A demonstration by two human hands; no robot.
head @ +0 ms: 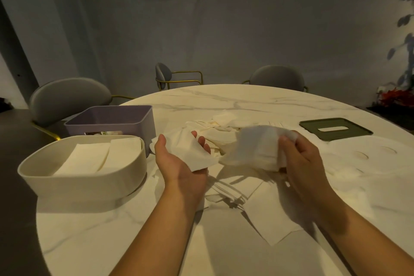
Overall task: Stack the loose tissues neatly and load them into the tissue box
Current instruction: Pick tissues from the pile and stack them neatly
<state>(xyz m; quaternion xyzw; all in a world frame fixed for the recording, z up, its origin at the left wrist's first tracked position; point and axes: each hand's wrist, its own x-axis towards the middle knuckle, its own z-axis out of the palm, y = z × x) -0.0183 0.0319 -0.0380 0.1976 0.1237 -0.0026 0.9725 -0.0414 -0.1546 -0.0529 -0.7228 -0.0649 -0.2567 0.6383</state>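
left hand (179, 163): palm up, fingers relaxed. One flat tissue (195, 155) lies across it, not pinched.
right hand (302, 159): thumb and fingers pinch a bunched tissue (255, 148). It's motion-blurred, so I can't tell if it's one sheet or several.
progress: partway, by my read. The cream box (83, 184) just left of the left hand already holds two folded stacks (100, 157) side by side, below the rim.
left to do: a loose pile (215, 132) sits just beyond the hands, and spread sheets (268, 213) lie on the surface (100, 237) under and in front of them. None are squared up.
green lid (354, 131): beyond the right hand, off and lying flat, slot up. Can't tell which box it fits.
purple box (112, 119): behind the cream box, contents mostly hidden.
tissue: thin, soft, creased. Goes limp at the edges and will slump unless supported flat.
boxes: matte, plastic-looking, rounded corners, straight walls.
surface texture: hard, smooth, pale marble veining, round edge.
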